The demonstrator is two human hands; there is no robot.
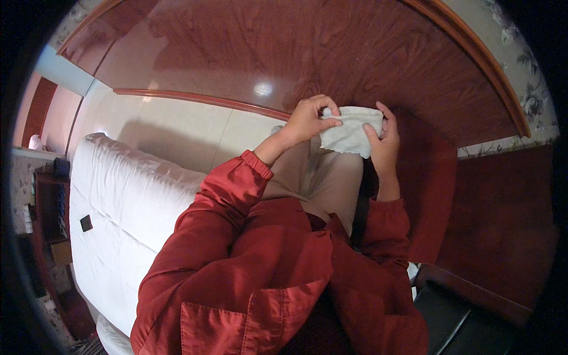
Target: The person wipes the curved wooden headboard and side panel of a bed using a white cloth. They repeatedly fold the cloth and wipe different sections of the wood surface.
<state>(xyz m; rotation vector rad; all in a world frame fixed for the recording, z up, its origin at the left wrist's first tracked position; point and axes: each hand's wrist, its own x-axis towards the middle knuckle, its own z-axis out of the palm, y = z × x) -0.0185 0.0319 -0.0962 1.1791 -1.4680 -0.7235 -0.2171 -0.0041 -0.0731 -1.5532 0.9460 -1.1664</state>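
Held up between my two hands, in front of my legs, is a small white cloth [350, 135] with a thick upper hem and an uneven lower edge. My left hand [313, 116] pinches its upper left corner between thumb and fingers. On the other side, my right hand [385, 138] grips the right edge, thumb across the front and fingers partly hidden behind. The cloth hangs roughly flat and slightly creased. Both forearms are in red jacket sleeves [222, 199], and beige trousers [339, 177] show below the cloth.
Left of me lies a bed with a white quilt [115, 213], a small dark square [86, 223] on it. Ahead is a glossy wood-grain surface [266, 49] with moulded edges. Pale floor tiles [186, 128] show between. A black padded seat [457, 315] stands at lower right.
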